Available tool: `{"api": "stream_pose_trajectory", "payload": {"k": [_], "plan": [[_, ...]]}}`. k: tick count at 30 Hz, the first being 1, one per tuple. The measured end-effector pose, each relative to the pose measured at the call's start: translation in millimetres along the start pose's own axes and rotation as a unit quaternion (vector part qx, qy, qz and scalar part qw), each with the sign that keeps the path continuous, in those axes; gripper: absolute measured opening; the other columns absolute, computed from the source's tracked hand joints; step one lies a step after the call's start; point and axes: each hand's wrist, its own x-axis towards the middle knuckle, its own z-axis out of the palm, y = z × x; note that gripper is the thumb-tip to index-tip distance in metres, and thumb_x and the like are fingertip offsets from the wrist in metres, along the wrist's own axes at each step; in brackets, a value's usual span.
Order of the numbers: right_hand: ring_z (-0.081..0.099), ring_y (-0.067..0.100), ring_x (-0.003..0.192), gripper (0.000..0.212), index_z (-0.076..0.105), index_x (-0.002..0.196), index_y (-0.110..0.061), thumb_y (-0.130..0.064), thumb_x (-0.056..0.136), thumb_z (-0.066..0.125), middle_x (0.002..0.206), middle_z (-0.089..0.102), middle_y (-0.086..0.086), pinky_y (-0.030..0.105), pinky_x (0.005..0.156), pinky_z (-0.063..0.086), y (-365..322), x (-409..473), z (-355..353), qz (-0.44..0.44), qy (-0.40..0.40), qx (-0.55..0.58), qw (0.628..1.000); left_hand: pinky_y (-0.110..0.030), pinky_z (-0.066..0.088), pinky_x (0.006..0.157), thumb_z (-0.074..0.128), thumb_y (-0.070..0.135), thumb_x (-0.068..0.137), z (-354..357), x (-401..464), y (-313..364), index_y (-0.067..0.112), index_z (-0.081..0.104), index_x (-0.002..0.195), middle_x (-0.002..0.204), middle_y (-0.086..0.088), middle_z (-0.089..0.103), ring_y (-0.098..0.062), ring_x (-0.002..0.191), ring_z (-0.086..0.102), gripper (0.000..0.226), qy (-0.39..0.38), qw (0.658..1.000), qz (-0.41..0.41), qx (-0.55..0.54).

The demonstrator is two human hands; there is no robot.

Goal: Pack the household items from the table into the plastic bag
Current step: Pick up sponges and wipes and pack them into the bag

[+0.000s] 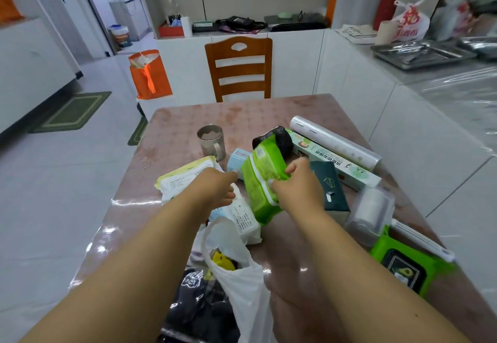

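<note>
My right hand (298,184) grips the right edge of a green wipes pack (265,178) and holds it tilted up above the table (172,132). My left hand (217,188) reaches beside the pack's left edge with fingers extended, over a white printed pack (246,220). The white plastic bag (242,278) lies open at the table's near edge, below my forearms, with a yellow item (222,260) and dark things inside. Around it lie a pale yellow pack (183,177), a light blue box (238,158), a dark green tissue pack (329,184) and a second green wipes pack (406,267).
A metal mug (211,140) stands left of centre. A cling film roll (336,140), a long box (338,166) and a clear roller (371,214) lie along the right side. A wooden chair (239,68) stands beyond the far edge, white cabinets to the right.
</note>
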Motion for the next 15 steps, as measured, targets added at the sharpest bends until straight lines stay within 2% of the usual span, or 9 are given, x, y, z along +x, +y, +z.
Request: {"api": "stream_pose_trajectory", "payload": {"k": [2, 3, 5, 7, 9, 10, 11, 13, 15], "plan": [[0.058, 0.022, 0.083, 0.039, 0.044, 0.096, -0.02, -0.03, 0.077, 0.076, 0.085, 0.055, -0.007, 0.034, 0.071, 0.046, -16.0, 0.3, -9.9, -0.025, 0.003, 0.11, 0.994, -0.025, 0.046, 0.061, 0.053, 0.035, 0.098, 1.8, -2.7, 3.0, 0.008, 0.052, 0.087, 0.082, -0.011, 0.056, -0.021, 0.068, 0.056, 0.028, -0.004, 0.998, 0.011, -0.067], [0.061, 0.02, 0.082, 0.04, 0.045, 0.094, -0.021, -0.029, 0.073, 0.079, 0.086, 0.058, -0.005, 0.037, 0.072, 0.05, -23.8, 0.0, -13.2, -0.029, -0.009, 0.182, 0.983, -0.027, 0.051, 0.062, 0.05, 0.041, 0.098, 2.9, -5.1, 5.5, 0.011, 0.054, 0.087, 0.082, -0.011, 0.062, -0.022, 0.07, 0.061, 0.033, -0.017, 0.992, 0.019, -0.122], [0.067, 0.019, 0.082, 0.041, 0.048, 0.096, -0.02, -0.024, 0.072, 0.081, 0.097, 0.066, 0.003, 0.036, 0.066, 0.057, -35.4, -3.7, -14.2, -0.022, -0.059, 0.314, 0.947, -0.039, 0.059, 0.068, 0.046, 0.048, 0.097, 3.3, -10.9, 10.8, 0.012, 0.062, 0.1, 0.094, -0.013, 0.073, -0.027, 0.079, 0.072, 0.04, -0.078, 0.96, 0.018, -0.268], [0.065, 0.012, 0.074, 0.035, 0.05, 0.109, -0.011, -0.024, 0.085, 0.072, 0.1, 0.066, 0.005, 0.022, 0.049, 0.052, -43.0, -7.3, -11.8, -0.006, -0.129, 0.381, 0.916, -0.045, 0.061, 0.068, 0.051, 0.048, 0.094, -1.2, -12.3, 10.9, 0.012, 0.066, 0.111, 0.105, -0.015, 0.075, -0.03, 0.083, 0.074, 0.043, -0.104, 0.927, 0.022, -0.359], [0.063, 0.013, 0.074, 0.039, 0.055, 0.111, -0.008, -0.043, 0.096, 0.051, 0.095, 0.064, 0.004, 0.02, 0.046, 0.049, -44.0, -4.1, -9.3, 0.035, -0.169, 0.408, 0.897, -0.041, 0.062, 0.059, 0.056, 0.044, 0.093, -9.0, -13.3, 7.0, 0.012, 0.067, 0.111, 0.096, -0.012, 0.077, -0.027, 0.076, 0.075, 0.039, -0.078, 0.922, 0.025, -0.379], [0.062, 0.016, 0.076, 0.046, 0.057, 0.106, -0.008, -0.051, 0.097, 0.042, 0.093, 0.064, 0.006, 0.023, 0.05, 0.049, -40.4, 2.4, -6.8, 0.058, -0.181, 0.412, 0.891, -0.038, 0.061, 0.055, 0.055, 0.043, 0.094, -13.9, -13.3, 4.2, 0.012, 0.066, 0.109, 0.088, -0.01, 0.078, -0.025, 0.071, 0.075, 0.036, -0.058, 0.92, 0.028, -0.386], [0.06, 0.019, 0.077, 0.049, 0.059, 0.1, -0.01, -0.054, 0.097, 0.039, 0.091, 0.062, 0.007, 0.026, 0.055, 0.048, -31.3, 11.0, 2.1, 0.073, -0.18, 0.387, 0.901, -0.037, 0.061, 0.052, 0.053, 0.042, 0.095, -18.9, -14.5, 2.2, 0.014, 0.066, 0.106, 0.081, -0.008, 0.078, -0.022, 0.066, 0.075, 0.033, -0.04, 0.915, 0.035, -0.4], [0.053, 0.02, 0.071, 0.047, 0.056, 0.087, -0.016, -0.062, 0.085, 0.049, 0.085, 0.057, 0.007, 0.03, 0.063, 0.042, -10.0, 23.7, 21.6, 0.094, -0.174, 0.252, 0.947, -0.036, 0.06, 0.05, 0.05, 0.039, 0.098, -31.5, -14.6, -2.1, 0.019, 0.065, 0.101, 0.08, -0.003, 0.078, -0.019, 0.061, 0.074, 0.026, 0.005, 0.902, 0.064, -0.427], [0.057, 0.024, 0.08, 0.054, 0.058, 0.087, -0.019, -0.07, 0.07, 0.06, 0.096, 0.059, 0.009, 0.033, 0.074, 0.04, 14.5, 26.0, 49.2, 0.101, -0.222, 0.091, 0.965, -0.037, 0.059, 0.047, 0.05, 0.039, 0.098, -45.5, -16.5, -5.6, 0.021, 0.065, 0.099, 0.087, -0.003, 0.078, -0.019, 0.063, 0.074, 0.023, 0.048, 0.893, 0.089, -0.439]]}}
